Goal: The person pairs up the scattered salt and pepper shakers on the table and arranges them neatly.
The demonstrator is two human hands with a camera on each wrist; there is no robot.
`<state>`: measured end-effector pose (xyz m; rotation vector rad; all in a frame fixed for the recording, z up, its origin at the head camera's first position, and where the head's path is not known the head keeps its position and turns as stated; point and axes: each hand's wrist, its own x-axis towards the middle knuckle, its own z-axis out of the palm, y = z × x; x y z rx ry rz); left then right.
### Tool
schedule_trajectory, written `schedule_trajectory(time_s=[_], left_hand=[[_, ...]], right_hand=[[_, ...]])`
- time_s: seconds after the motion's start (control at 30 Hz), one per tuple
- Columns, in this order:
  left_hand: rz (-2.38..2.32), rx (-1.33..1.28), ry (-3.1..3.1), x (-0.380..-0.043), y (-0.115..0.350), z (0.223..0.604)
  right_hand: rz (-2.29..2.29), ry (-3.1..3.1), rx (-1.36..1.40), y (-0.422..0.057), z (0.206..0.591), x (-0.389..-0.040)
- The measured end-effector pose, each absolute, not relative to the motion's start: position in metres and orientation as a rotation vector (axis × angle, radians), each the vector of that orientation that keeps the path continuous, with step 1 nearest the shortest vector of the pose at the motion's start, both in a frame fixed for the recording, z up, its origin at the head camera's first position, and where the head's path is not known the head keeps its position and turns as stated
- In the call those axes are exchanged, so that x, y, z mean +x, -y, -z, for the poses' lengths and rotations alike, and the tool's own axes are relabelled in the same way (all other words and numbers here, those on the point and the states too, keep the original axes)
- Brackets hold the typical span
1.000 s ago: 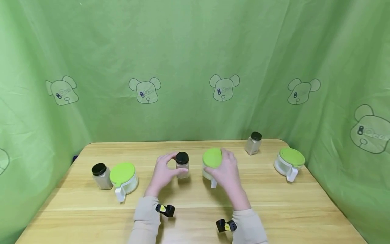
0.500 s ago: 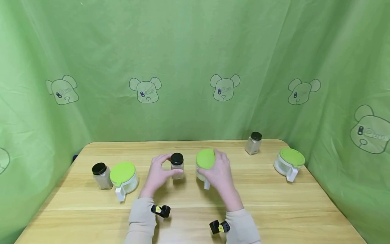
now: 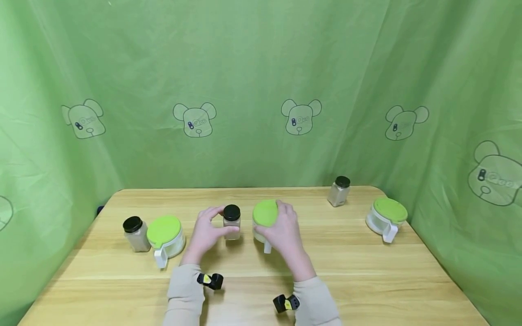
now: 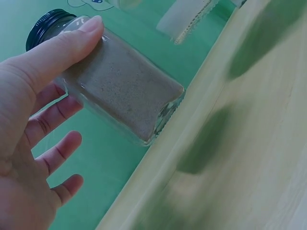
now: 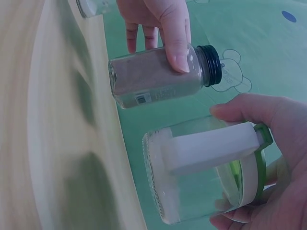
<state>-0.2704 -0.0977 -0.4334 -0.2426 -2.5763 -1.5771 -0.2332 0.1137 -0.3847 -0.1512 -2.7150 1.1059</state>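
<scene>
Pinched in the left hand (image 3: pixel 205 233), near the middle of the table (image 3: pixel 367 280) and seemingly just above it: a square glass jar (image 4: pixel 120 76) with a black cap (image 3: pixel 231 212), upright, filled with greyish-brown powder. Thumb on one face, some fingers behind, the outer ones clear of the glass. Gripped from above in the right hand (image 3: pixel 281 230), near the jar but apart from it: a round glass pot (image 5: pixel 201 179) with a green lid (image 3: pixel 264 213) and a white handle (image 5: pixel 211 148) towards the front. Thumb and fingers curled around the lid's rim.

Probable step in hand: carrying jar and pot together, side by side. Called for next, by judgement: keeping both level and apart, with no loosening before firm support underneath.

Readable writing: almost none. On the jar, a small barcode sticker (image 5: pixel 143 98), with pale marks alongside, too faint to make out. No legible brand on the pot.

Further out, at left: a second jar (image 3: pixel 137 237) just beside a second pot (image 3: pixel 165 232). At right: a third jar (image 3: pixel 338 194) near the back edge, and a third pot (image 3: pixel 389 210) near the side edge. Behind: a green curtain (image 3: pixel 244 59) printed with bear heads (image 3: pixel 198 123), with small lettering, perhaps starting with Q, too blurred to read surely.
</scene>
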Motion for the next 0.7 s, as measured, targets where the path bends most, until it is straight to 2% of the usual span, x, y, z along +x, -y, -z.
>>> schedule_trajectory(time_s=[0.7], left_hand=[[1.510,-0.259,2.649,-0.268,0.105,0.438]], right_hand=[[-1.076,2.747,-0.120,-0.106,0.400,-0.236]])
